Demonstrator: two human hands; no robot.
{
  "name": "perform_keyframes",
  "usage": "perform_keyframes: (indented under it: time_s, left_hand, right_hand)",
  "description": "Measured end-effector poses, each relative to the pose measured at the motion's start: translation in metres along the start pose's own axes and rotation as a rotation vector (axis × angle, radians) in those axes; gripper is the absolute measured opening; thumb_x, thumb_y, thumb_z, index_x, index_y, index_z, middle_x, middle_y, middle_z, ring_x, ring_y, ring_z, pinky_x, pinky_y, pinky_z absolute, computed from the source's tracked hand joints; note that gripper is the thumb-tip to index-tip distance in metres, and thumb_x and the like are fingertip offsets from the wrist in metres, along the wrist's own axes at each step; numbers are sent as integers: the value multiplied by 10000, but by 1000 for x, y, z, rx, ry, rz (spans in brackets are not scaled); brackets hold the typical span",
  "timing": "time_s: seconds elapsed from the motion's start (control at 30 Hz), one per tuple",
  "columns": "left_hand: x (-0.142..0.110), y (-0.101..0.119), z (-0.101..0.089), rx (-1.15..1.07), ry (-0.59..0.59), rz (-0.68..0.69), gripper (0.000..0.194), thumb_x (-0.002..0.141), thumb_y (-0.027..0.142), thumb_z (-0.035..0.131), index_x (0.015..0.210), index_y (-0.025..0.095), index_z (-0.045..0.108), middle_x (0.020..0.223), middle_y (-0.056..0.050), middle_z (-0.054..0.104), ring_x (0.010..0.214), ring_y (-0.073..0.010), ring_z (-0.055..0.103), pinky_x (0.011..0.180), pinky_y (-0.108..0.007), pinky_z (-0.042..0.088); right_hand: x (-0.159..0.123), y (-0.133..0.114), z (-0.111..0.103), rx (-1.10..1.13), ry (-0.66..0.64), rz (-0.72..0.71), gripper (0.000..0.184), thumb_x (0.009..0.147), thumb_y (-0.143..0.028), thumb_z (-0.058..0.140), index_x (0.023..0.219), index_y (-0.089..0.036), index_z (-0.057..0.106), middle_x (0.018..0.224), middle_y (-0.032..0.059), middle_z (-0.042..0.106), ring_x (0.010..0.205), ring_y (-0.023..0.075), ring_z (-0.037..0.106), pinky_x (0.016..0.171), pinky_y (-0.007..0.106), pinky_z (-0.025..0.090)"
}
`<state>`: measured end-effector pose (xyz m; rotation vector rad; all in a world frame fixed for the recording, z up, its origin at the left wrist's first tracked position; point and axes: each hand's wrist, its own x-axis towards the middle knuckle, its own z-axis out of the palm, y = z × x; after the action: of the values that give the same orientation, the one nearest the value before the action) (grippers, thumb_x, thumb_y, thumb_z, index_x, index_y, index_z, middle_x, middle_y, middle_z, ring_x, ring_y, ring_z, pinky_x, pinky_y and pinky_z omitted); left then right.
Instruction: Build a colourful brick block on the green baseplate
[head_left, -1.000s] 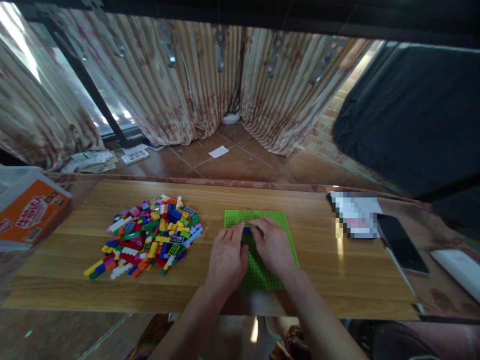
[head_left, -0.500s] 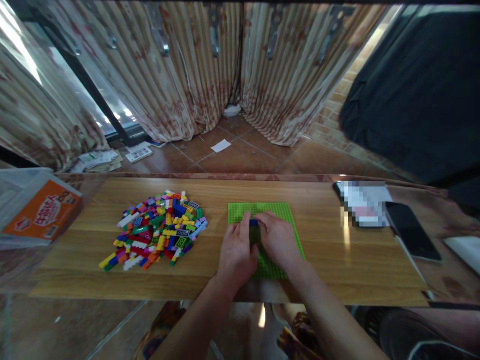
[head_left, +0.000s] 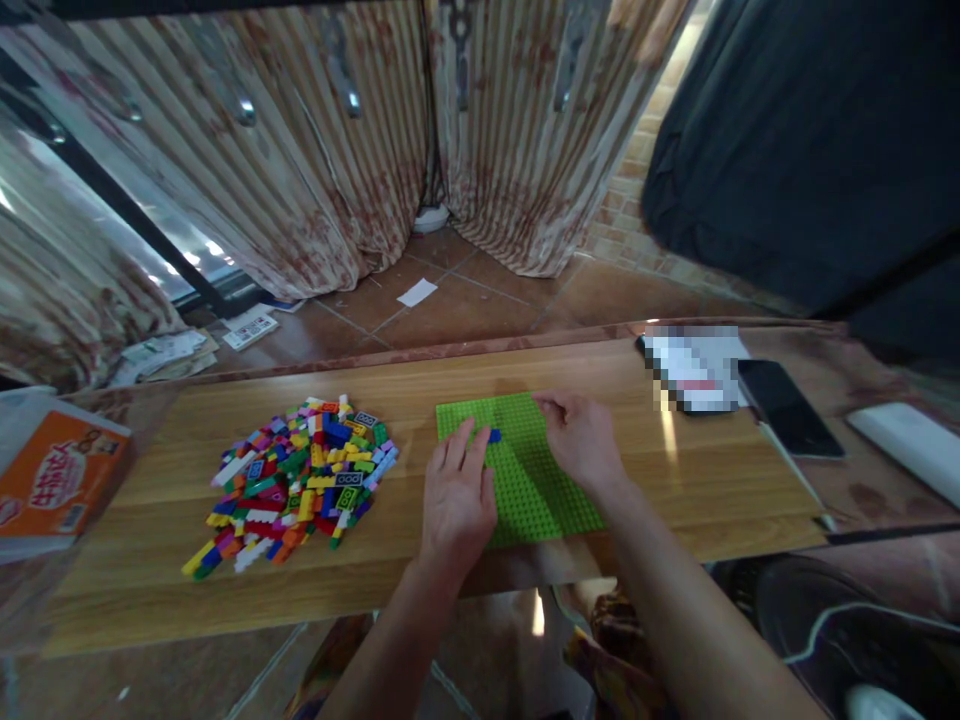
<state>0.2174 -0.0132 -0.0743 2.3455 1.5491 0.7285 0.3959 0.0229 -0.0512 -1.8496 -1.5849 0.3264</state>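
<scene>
A green studded baseplate lies flat on the wooden table. A small blue brick sits on the plate near its far left part. My left hand rests on the plate's left edge, fingers stretched out flat, fingertips beside the blue brick. My right hand lies over the plate's far right corner, fingers loosely curled downward, with nothing visible in them. A heap of several coloured bricks lies to the left of the plate.
An orange box stands at the table's left end. A black phone, a blurred-out paper and a white flat object lie at the right. Curtains and a tiled floor are beyond the table.
Both hands have come off the blue brick and moved apart; the brick now stands alone on the plate. The camera has tilted and shifted.
</scene>
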Motion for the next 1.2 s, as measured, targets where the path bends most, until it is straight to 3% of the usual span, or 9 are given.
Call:
perform_keyframes:
  time_s: [0.13, 0.37, 0.63, 0.8, 0.97, 1.1, 1.2]
  left_hand:
    - [-3, 10, 8, 108, -49, 50, 462, 926, 229, 460, 1381, 148, 471, 1450, -137, 496, 1351, -287, 428, 1096, -516, 368]
    - [-9, 23, 16, 209, -165, -2, 611, 947, 446, 413, 1448, 98, 370, 1520, -159, 396, 1419, -302, 331, 1127, -634, 264]
    - [-7, 26, 22, 195, -174, -22, 639, 940, 464, 411, 1432, 57, 392, 1503, -184, 413, 1416, -316, 328, 1147, -641, 220]
    - [-12, 24, 23, 106, -136, -22, 635, 938, 488, 411, 1449, 113, 381, 1522, -163, 390, 1414, -309, 329, 1149, -632, 228]
    - [-7, 17, -3, 41, -31, -27, 551, 928, 435, 464, 1424, 198, 417, 1514, -128, 406, 1368, -299, 386, 1128, -593, 289]
    - [3, -17, -37, 76, 215, -207, 431, 915, 290, 493, 1327, 163, 498, 1344, -131, 563, 1253, -275, 487, 1078, -491, 371]
    - [9, -48, -55, 145, 310, -312, 395, 885, 269, 535, 1254, 127, 544, 1212, -140, 631, 1155, -292, 542, 1021, -485, 406]
  right_hand:
    - [2, 2, -2, -8, 6, 7, 297, 865, -142, 468, 940, -194, 750, 973, 72, 763, 897, 220, 703, 844, 340, 521]
    - [-8, 3, 5, -33, -83, -129, 299, 879, -202, 459, 960, -207, 747, 966, 68, 763, 865, 225, 705, 810, 348, 528]
    - [-12, 3, 14, -53, -112, -161, 307, 877, -278, 451, 950, -204, 740, 943, 82, 763, 824, 230, 710, 775, 361, 540]
    - [-13, -1, 15, 2, -99, -179, 312, 882, -317, 450, 950, -200, 732, 934, 91, 761, 805, 234, 709, 771, 372, 540]
    - [-14, -9, 15, 88, -51, -180, 303, 885, -332, 458, 963, -208, 724, 928, 82, 759, 799, 226, 708, 750, 361, 541]
    - [-16, -13, 15, 132, -32, -171, 290, 888, -340, 476, 971, -208, 722, 870, 69, 757, 761, 212, 705, 723, 340, 545]
    - [-16, -14, 15, 129, -27, -160, 284, 889, -336, 484, 977, -204, 720, 862, 66, 756, 757, 206, 704, 742, 339, 543]
